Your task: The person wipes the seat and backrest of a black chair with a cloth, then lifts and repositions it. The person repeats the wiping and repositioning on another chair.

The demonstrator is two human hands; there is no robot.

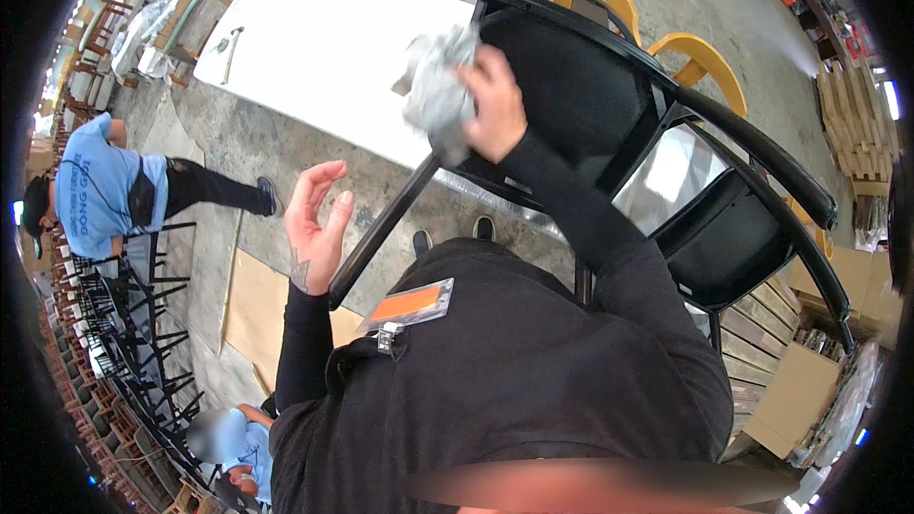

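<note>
Cardboard box [792,396] stands apart; right hand [495,107] holds cloth [440,84]

text: large blue capitals [84,200] | on: back of co-worker's light-blue shirt [112,181]

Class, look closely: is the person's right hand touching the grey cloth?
Touching. The head view shows the right hand bent over the edge of the grey cloth, with no gap between them.

- At 12 o'clock, the right hand [495,107] bends its slightly blurred fingers in a grip, the black-sleeved right arm [600,219] stretched toward 11 o'clock.
- At 9 o'clock, the left hand [317,221] hovers, fingers loosely curved, thumb apart, the left forearm [303,343] pointing toward 12 o'clock.
</note>
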